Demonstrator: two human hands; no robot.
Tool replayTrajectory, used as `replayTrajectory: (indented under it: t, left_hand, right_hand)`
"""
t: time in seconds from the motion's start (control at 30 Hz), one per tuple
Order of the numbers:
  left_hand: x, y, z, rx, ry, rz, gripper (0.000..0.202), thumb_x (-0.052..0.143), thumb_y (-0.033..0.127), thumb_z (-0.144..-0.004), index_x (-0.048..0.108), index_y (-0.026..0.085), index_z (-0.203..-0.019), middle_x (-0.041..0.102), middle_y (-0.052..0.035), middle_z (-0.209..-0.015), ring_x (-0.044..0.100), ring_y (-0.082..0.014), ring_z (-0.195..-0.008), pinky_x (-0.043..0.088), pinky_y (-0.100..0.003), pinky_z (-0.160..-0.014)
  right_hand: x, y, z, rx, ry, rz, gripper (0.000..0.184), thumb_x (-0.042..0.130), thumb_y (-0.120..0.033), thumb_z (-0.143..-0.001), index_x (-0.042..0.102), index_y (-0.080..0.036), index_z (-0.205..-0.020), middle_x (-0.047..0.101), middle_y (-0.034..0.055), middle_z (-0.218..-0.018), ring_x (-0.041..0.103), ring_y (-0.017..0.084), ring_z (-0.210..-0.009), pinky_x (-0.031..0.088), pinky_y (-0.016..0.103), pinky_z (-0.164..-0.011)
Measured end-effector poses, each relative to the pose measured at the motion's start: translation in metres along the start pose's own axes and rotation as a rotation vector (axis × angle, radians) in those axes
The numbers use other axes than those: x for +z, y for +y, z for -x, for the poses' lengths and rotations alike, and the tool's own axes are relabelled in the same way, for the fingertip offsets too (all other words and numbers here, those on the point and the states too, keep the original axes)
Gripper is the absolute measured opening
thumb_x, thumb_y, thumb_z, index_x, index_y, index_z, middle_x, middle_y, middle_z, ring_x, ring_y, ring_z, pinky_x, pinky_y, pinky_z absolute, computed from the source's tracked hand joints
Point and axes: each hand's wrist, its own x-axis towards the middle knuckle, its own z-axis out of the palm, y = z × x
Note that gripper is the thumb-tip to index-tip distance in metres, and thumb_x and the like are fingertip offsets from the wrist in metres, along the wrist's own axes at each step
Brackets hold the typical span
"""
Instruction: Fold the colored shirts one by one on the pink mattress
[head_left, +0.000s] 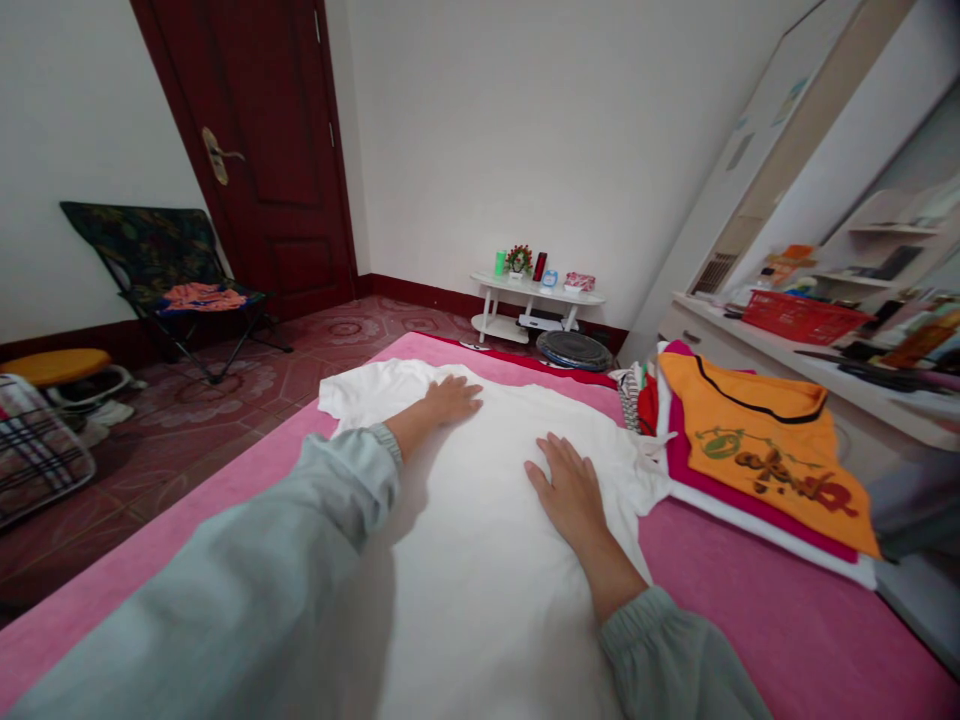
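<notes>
A white garment (pixel 480 540) lies spread flat on a pink bed cover (pixel 750 590). My left hand (pixel 450 398) rests palm down on the garment's far part, fingers stretched out. Nearer to me and to the right, my right hand (pixel 568 487) also lies flat on the cloth with fingers apart. Both arms wear pale grey-green sleeves. Neither hand holds anything.
A stack of folded clothes with an orange top (pixel 765 445) sits on the bed's right side. Beyond stand a dresser with a red basket (pixel 802 317), a small white table (pixel 536 300), a folding chair (pixel 172 270) and a dark red door (pixel 262 140).
</notes>
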Motion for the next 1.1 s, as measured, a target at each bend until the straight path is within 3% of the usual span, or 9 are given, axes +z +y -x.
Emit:
replayTrajectory:
  t: [0.07,0.13,0.23,0.37,0.5,0.7,0.93,1.1]
  left_hand:
    - [-0.001,0.004,-0.005,-0.045,-0.036,-0.016,0.047,0.034,0.045,-0.095,0.043,0.033,-0.139,0.034,-0.0082,-0.151,0.029,-0.0366,-0.137,0.025,-0.060,-0.104]
    - [-0.002,0.013,-0.006,-0.095,-0.056,-0.034,0.047,0.033,0.042,-0.095,0.044,0.031,-0.139,0.035,-0.0127,-0.150,0.030,-0.0399,-0.136,0.025,-0.066,-0.101]
    - [0.001,0.036,0.011,-0.115,-0.061,-0.048,0.051,0.034,0.045,-0.094,0.045,0.023,-0.138,0.033,-0.0179,-0.150,0.029,-0.0401,-0.136,0.026,-0.064,-0.102]
    - [0.014,0.053,0.063,-0.010,-0.091,-0.027,0.073,0.030,0.067,-0.088,0.030,0.025,-0.147,0.017,-0.0134,-0.158,0.015,-0.0370,-0.143,0.021,-0.058,-0.109]
    - [0.024,0.028,0.109,-0.008,-0.024,-0.045,0.076,0.019,0.073,-0.087,0.025,0.030,-0.149,0.012,-0.0067,-0.159,0.008,-0.0348,-0.145,0.009,-0.062,-0.111]
    - [0.022,-0.011,0.135,-0.019,0.032,-0.071,0.070,0.019,0.069,-0.090,0.027,0.033,-0.148,0.016,-0.0034,-0.159,0.011,-0.0283,-0.146,0.010,-0.048,-0.115]
    - [0.017,-0.018,0.156,-0.004,-0.026,-0.074,0.070,0.020,0.064,-0.092,0.024,0.025,-0.151,0.012,-0.0082,-0.159,0.008,-0.0278,-0.146,0.012,-0.045,-0.115]
    - [-0.004,-0.034,0.178,0.086,-0.143,-0.007,0.070,0.036,0.058,-0.091,0.028,0.020,-0.149,0.014,-0.0118,-0.157,0.012,-0.0274,-0.145,0.017,-0.041,-0.115]
  right_hand:
    - [-0.001,0.000,0.000,0.011,-0.009,-0.013,0.049,0.035,-0.042,-0.094,0.046,-0.021,-0.138,0.034,0.0049,-0.152,0.024,0.024,-0.142,0.015,0.048,-0.114]
    - [-0.002,-0.001,0.000,0.016,-0.008,-0.025,0.049,0.036,-0.042,-0.094,0.046,-0.021,-0.137,0.034,0.0047,-0.152,0.024,0.023,-0.142,0.016,0.047,-0.114]
    - [-0.002,0.000,0.001,0.006,0.008,-0.029,0.049,0.036,-0.043,-0.094,0.046,-0.021,-0.137,0.035,0.0054,-0.152,0.024,0.023,-0.141,0.016,0.047,-0.114]
    - [-0.002,0.002,0.002,-0.012,0.020,-0.041,0.050,0.038,-0.043,-0.093,0.046,-0.021,-0.137,0.035,0.0056,-0.151,0.024,0.023,-0.141,0.015,0.047,-0.114]
    - [0.000,0.005,0.001,-0.012,0.033,-0.063,0.050,0.039,-0.044,-0.093,0.047,-0.021,-0.137,0.037,0.0051,-0.150,0.026,0.024,-0.141,0.017,0.046,-0.113]
    - [0.001,0.004,0.000,0.009,0.015,0.038,0.054,0.034,-0.043,-0.095,0.042,-0.016,-0.142,0.031,0.0112,-0.153,0.023,0.024,-0.142,0.016,0.044,-0.114]
    - [-0.013,0.011,0.015,-0.085,-0.186,0.126,0.061,0.025,-0.053,-0.096,0.025,-0.024,-0.150,0.016,0.0070,-0.159,0.011,0.025,-0.145,0.013,0.049,-0.114]
    - [-0.026,0.027,0.047,-0.159,-0.241,0.117,0.060,0.028,-0.051,-0.097,0.024,-0.025,-0.150,0.014,0.0065,-0.159,0.008,0.023,-0.146,0.013,0.047,-0.116]
